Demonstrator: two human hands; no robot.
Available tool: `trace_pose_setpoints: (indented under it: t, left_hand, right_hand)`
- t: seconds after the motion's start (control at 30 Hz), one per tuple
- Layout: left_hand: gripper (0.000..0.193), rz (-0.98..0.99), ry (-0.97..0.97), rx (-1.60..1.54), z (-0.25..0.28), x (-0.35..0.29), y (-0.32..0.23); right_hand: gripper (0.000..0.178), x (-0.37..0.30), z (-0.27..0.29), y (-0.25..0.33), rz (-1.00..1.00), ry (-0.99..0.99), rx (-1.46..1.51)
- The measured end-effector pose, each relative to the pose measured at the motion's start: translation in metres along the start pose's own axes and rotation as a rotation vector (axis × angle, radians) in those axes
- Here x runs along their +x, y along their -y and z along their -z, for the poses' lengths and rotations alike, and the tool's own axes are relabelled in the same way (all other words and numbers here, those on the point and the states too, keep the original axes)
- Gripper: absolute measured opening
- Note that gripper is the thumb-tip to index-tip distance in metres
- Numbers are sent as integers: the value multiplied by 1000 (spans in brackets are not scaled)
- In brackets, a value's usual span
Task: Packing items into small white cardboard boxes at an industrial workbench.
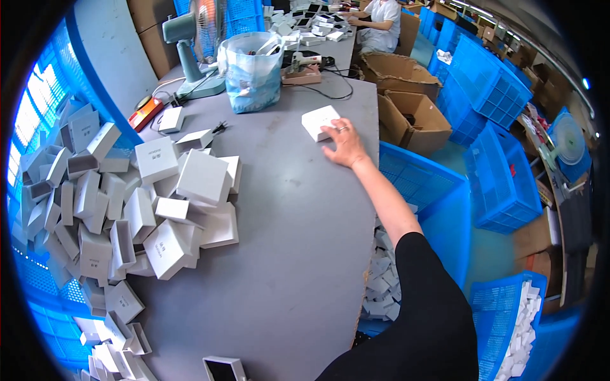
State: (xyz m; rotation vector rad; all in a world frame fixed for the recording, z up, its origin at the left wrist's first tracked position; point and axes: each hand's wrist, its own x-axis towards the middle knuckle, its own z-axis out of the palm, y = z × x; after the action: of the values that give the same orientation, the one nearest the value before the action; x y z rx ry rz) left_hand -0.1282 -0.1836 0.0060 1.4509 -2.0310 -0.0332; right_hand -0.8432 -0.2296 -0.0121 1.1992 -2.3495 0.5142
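Near the far right edge of the grey table, my right hand [345, 143] grips a small white box [316, 119]. Its fingers lie over the box's near right corner, and the thumb is at the near side. A ring shows on one finger. The box sits flat on the tabletop with faint print on its lid. My left hand is out of view. On the left of the table [298, 254] lies a large heap of white boxes [168, 244], some of them hollow, uncovered halves. At the near edge, a white tray with a dark panel [223, 368] is partly cut off.
A plastic bag bin [253, 82], a fan [184, 57] and a red device [145, 114] stand toward the back. Blue crates [451, 222] and cardboard boxes [413, 127] line the right side. Another person [381, 25] sits at the far end beside more white boxes.
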Motion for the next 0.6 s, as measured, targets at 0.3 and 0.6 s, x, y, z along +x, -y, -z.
trace_pose_setpoints:
  t: [0.3, 0.6]
  left_hand:
    - [73, -47, 187, -13, -21, 15, -30]
    - [67, -27, 137, -54, -23, 20, -31]
  right_hand:
    - [48, -1, 2, -3, -37, -8, 140]
    - [32, -30, -6, 18, -119, -24, 104]
